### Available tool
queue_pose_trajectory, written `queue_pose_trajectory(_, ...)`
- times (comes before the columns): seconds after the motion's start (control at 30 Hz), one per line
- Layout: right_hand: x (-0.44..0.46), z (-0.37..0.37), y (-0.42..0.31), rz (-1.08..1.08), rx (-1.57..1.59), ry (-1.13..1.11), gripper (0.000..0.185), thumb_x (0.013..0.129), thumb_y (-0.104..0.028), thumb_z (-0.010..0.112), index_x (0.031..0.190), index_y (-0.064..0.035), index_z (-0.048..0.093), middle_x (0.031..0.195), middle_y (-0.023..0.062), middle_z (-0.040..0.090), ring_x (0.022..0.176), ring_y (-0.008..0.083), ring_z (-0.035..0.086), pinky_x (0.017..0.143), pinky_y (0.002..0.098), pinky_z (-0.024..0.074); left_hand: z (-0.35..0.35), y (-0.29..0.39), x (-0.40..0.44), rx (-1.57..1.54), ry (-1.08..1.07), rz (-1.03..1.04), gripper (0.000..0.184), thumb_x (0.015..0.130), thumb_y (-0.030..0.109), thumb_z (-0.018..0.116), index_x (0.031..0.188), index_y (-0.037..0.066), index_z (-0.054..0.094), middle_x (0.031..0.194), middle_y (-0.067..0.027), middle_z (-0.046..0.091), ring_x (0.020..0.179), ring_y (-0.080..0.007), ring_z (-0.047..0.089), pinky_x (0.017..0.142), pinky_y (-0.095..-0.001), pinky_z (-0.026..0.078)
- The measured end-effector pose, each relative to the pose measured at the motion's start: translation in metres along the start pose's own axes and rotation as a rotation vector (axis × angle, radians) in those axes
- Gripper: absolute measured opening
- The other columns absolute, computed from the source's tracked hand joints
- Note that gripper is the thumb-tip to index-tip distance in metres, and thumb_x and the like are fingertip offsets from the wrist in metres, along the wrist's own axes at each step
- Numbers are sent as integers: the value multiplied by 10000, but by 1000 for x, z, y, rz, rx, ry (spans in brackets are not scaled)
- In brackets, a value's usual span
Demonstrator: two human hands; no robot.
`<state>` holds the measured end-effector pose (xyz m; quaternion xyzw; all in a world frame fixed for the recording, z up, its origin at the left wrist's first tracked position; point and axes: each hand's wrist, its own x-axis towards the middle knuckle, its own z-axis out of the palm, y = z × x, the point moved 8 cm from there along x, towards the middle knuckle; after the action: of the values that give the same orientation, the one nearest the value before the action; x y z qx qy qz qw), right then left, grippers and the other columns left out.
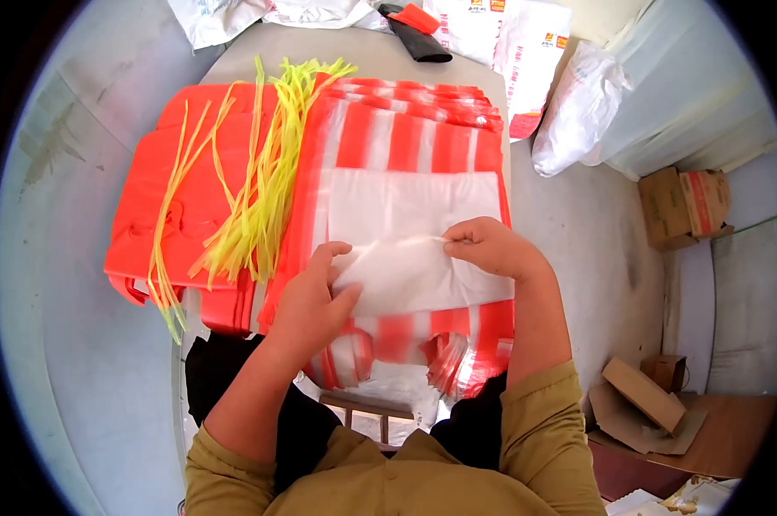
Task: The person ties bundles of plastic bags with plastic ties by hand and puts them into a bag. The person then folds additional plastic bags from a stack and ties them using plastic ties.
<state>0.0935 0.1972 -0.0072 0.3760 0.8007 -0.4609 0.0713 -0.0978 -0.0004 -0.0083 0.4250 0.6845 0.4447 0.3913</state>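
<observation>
Pale walls and a grey floor point(578, 232) surround our bench point(328, 43). On it we see the white plastic sheet point(406, 202) lying folded over the pile of red-striped bags point(406, 142). Our right hand point(490, 245) pinches the fold's edge between thumb and finger. Our left hand point(311, 301) rests at the sheet's left side, thumb and fingers apart. Yellow strips point(272, 189) lie beside, partly over plain red bags point(161, 172).

The left hand point(309, 305) is loosely curved, thumb point(347, 301) parted from the fingers point(329, 249), its forearm point(253, 391) slanting inward. The right hand point(493, 247) pinches with closed fingertips, wrist point(533, 273) bent inward
</observation>
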Motion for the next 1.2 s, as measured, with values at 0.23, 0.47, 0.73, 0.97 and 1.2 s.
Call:
queue_pose_trajectory(0.23, -26, -6, -23, -98, -270, 468, 267, 913, -168, 735, 1139, -25, 741, 1085, 121, 761, 978, 287, 712, 871, 391, 560, -1, 5, 3, 174, 45, 14, 411, 958, 78, 650, 1339, 35, 501, 971, -204, 751, 839, -356, 720, 758, -428, 547)
queue_pose_trajectory(0.47, -77, 35, -62, -549, -505, 325, 516, 817, -126, 777, 1318, -71, 669, 1447, 135, 623, 1347, 360, 560, 1122, 482, 460, -3, -4, 6, 119, 55, -80, 410, 955, 86, 651, 1328, 20, 492, 906, -188, 731, 806, -360, 700, 760, -432, 537)
queue_pose_trajectory(0.73, -77, 50, -51, -552, -576, 379, 676, 719, -23, 679, 1390, -79, 626, 1544, 134, 551, 1400, 366, 521, 1178, 502, 412, 4, 46, -16, 840, 275, 476, 590, 835, 155, 798, 1384, 68, 599, 1332, -177, 646, 1143, -345, 654, 963, -476, 525)
queue_pose_trajectory(0.97, -71, 47, -49, -545, -597, 403, 683, 710, 1, 670, 1387, -85, 633, 1533, 125, 565, 1391, 338, 535, 1168, 493, 419, 41, 43, -6, 836, -79, 553, 759, 699, 124, 815, 1418, 66, 582, 1565, -157, 528, 1489, -364, 452, 1220, -523, 370)
queue_pose_trajectory(1.2, -75, 31, -31, -461, -695, 402, 557, 828, -29, 671, 1382, -83, 638, 1501, 111, 584, 1424, 324, 517, 1150, 468, 432, 28, 34, -1, 777, -40, 570, 648, 677, -31, 718, 1317, 42, 647, 1457, -159, 624, 1413, -372, 543, 1170, -508, 442)
